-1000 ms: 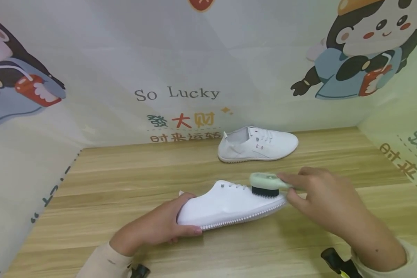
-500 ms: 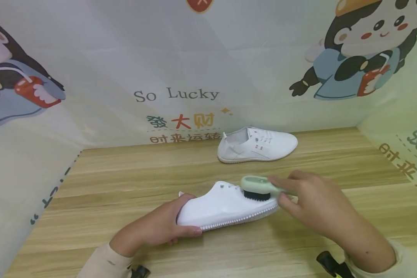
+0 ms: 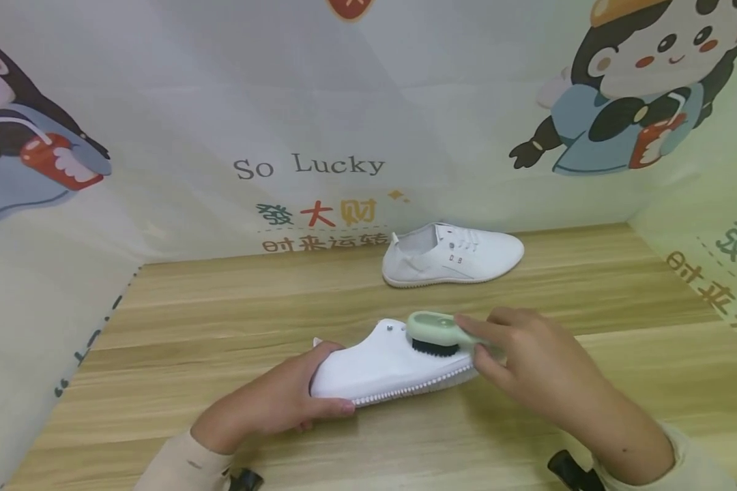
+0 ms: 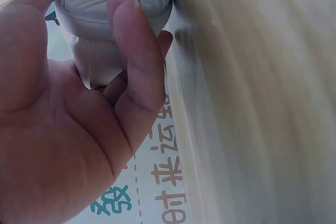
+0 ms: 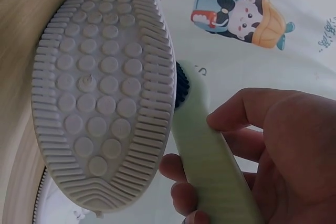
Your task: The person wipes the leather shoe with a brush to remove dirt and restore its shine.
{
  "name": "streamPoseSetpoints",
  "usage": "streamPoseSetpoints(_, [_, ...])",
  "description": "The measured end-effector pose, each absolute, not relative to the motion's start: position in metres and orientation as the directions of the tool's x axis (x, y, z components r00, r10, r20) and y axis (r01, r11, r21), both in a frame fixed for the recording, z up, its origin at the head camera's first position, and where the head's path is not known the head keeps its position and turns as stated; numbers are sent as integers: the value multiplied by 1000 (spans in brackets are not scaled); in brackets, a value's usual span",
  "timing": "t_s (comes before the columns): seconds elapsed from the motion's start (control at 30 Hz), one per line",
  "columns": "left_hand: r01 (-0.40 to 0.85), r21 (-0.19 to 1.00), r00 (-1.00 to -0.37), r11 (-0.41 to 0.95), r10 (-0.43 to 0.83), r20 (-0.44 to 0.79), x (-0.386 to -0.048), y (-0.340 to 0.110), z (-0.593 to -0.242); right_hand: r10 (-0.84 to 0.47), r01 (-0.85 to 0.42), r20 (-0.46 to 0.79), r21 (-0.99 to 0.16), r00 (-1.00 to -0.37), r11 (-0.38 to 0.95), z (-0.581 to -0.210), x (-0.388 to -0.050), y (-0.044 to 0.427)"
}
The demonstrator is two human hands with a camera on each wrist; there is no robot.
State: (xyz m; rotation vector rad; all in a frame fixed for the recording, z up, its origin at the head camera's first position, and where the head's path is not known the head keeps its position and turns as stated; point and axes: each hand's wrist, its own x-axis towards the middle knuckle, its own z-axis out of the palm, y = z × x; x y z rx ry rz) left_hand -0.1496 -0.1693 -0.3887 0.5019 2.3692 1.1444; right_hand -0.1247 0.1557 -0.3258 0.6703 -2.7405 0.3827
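Observation:
My left hand (image 3: pixel 282 395) grips a white shoe (image 3: pixel 368 368) by its heel, thumb along the sole edge. In the left wrist view, the fingers of the left hand (image 4: pixel 142 61) curl round the heel end of the sole. A pale green brush (image 3: pixel 432 329) with dark bristles is held by its handle in my right hand (image 3: pixel 528 354). Its bristles press on the shoe's upper, over the lace area. The right wrist view shows the shoe's sole (image 5: pixel 100 87), studded with round bumps, tilted toward that camera, with the brush handle (image 5: pixel 210 156) beside it.
A second white shoe (image 3: pixel 454 256) stands on the wooden table (image 3: pixel 233 293) near the back, toe to the right. Behind and at the sides hangs a pale printed cloth (image 3: pixel 178 123) with cartoon figures and lettering.
My right hand has moved the brush left along the shoe, from near the toe to the laces. The left hand keeps its grip on the heel, nearly still.

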Motion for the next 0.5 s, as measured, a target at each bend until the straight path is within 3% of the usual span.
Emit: streamPoseSetpoints(0.5, [147, 794, -827, 590, 514, -229, -151, -171, -388, -506, -590, 383, -140, -773, 795, -333, -125, 150])
